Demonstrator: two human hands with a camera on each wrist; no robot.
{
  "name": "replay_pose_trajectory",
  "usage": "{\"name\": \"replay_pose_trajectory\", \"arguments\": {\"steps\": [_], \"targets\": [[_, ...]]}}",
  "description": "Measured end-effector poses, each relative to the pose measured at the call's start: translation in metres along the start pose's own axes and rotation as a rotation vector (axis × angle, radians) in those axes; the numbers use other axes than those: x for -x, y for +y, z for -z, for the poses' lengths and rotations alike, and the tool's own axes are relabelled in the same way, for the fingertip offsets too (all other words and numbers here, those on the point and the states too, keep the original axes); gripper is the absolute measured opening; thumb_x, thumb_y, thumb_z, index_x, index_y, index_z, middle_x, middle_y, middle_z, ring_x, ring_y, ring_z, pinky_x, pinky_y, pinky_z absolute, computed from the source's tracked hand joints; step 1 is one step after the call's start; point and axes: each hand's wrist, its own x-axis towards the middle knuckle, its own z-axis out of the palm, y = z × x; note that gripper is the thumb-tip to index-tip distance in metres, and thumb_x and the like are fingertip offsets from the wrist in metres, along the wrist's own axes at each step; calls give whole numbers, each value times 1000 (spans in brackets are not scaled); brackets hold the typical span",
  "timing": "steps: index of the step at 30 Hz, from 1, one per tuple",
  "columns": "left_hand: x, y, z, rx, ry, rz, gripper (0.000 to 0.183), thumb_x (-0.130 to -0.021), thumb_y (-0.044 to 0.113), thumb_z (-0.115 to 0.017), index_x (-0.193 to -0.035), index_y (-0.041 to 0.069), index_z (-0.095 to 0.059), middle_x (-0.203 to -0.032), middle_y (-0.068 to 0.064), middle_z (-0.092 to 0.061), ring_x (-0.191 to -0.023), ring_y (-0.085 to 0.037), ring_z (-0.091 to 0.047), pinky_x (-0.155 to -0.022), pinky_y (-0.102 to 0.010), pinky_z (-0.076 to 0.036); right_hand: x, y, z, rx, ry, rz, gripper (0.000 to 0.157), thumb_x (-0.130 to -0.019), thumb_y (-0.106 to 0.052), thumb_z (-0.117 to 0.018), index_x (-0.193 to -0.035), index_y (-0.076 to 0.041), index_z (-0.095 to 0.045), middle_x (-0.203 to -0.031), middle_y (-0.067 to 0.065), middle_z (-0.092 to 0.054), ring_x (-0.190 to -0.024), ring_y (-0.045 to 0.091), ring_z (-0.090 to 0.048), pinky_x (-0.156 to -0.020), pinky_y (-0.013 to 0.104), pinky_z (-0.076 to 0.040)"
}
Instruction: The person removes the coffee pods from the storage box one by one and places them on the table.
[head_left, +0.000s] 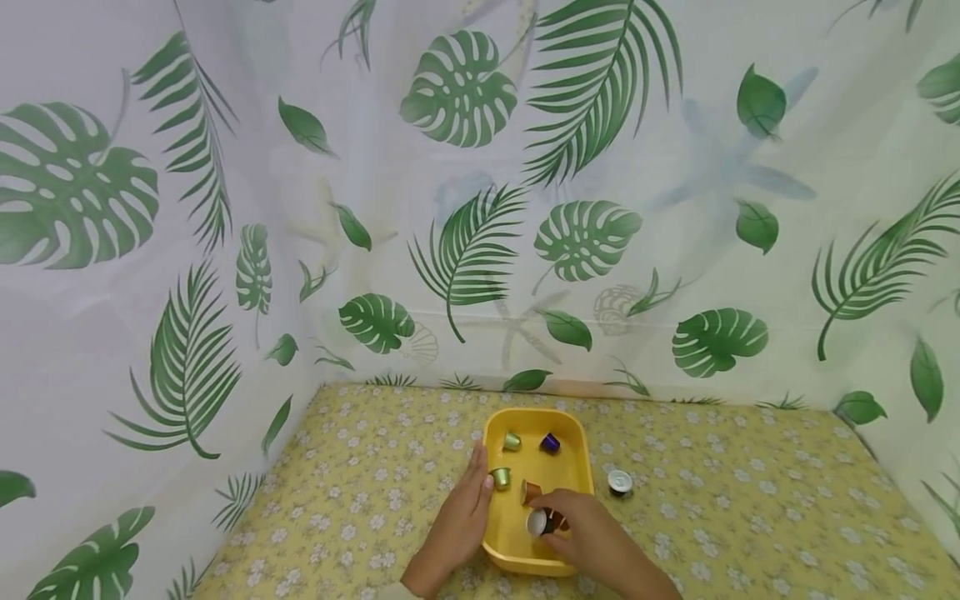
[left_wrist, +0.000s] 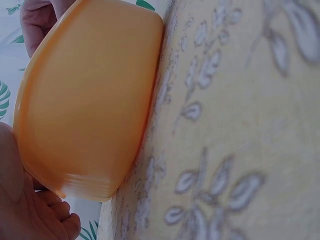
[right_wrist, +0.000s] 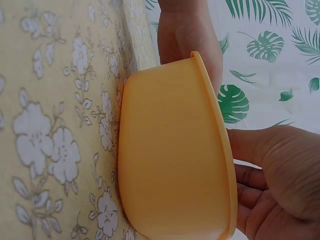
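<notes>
A yellow plastic tub [head_left: 582, 433] stands on the flowered cloth with several coffee capsules inside. My left hand [head_left: 463, 507] grips its left side, thumb over the rim beside a light green capsule [head_left: 500, 477]. Reaching over the near right side, my right hand [head_left: 588, 533] pinches a dark capsule with a white lid [head_left: 536, 522] low in the tub. A copper capsule [head_left: 529, 492] lies right by its index finger, and another brownish one shows partly beneath the fingers. Farther back sit a second green capsule [head_left: 512, 441] and a purple one [head_left: 551, 443]. Both wrist views show the tub's outer wall [left_wrist: 95, 95], which hides the capsules.
Outside the tub, to its right, a silver-lidded capsule [head_left: 620, 482] stands on the yellow flowered cloth [head_left: 360, 500]. White sheeting with green leaf prints [head_left: 480, 350] hangs behind and along both sides.
</notes>
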Motion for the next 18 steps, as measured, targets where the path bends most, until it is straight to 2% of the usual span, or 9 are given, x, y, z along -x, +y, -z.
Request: {"name": "replay_pose_trajectory", "arguments": {"steps": [8,15,18], "targets": [[0,3,4,-19,18,-9,58,-114,34,-25,-162,4,-12,-168,-4,-4,-153,-28,-17,-122,-52,-21,9,1,-1,38,136,38,32,-86,-5,-82,-115,-1,-71,-100,-1,-71,-81,8,-65,-68,25,-57],[3,2,0,2,12,1,56,-114,30,-27,-163,6,-11,-168,-1,-2,-154,-26,-15,-123,-51,-20,22,1,2,29,186,7,36,-86,-3,-81,-120,-3,-70,-105,0,-70,-86,10,-66,-73,30,-60],[2,2,0,7,11,-2,56,-114,30,-26,-163,6,-11,-168,-1,-2,-154,-25,-15,-123,-51,-20,25,2,5,25,223,6,36,-85,-2,-81,-120,-5,-70,-105,0,-69,-87,11,-67,-71,28,-60]]}}
